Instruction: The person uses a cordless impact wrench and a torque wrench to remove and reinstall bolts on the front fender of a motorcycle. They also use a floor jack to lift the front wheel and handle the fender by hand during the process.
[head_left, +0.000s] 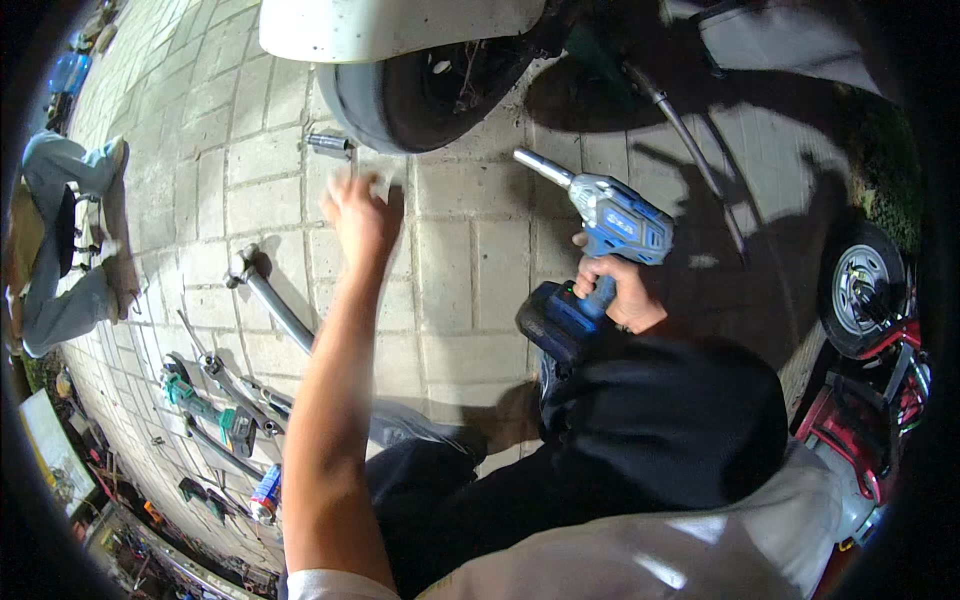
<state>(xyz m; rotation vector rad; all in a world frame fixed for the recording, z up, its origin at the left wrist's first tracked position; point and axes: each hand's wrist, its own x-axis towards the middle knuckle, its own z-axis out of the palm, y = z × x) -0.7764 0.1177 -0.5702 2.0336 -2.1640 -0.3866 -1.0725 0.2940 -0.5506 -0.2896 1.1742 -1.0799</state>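
My right hand grips the handle of a blue and grey cordless impact wrench. A long metal socket is on its nose, pointing up and left toward a tire. A dark battery pack sits under the handle, with a small green light showing. My left hand is over the pavers, somewhat blurred, its thumb apart from the fingers; I see nothing held in it. Just beyond its fingertips a metal socket lies on the ground beside the tire. A white vehicle panel overhangs the tire.
Left of my forearm lie a long metal bar tool, a green cordless angle grinder and a spray can. A metal bar slants at upper right. Another person is at far left. A red wheeled machine stands right.
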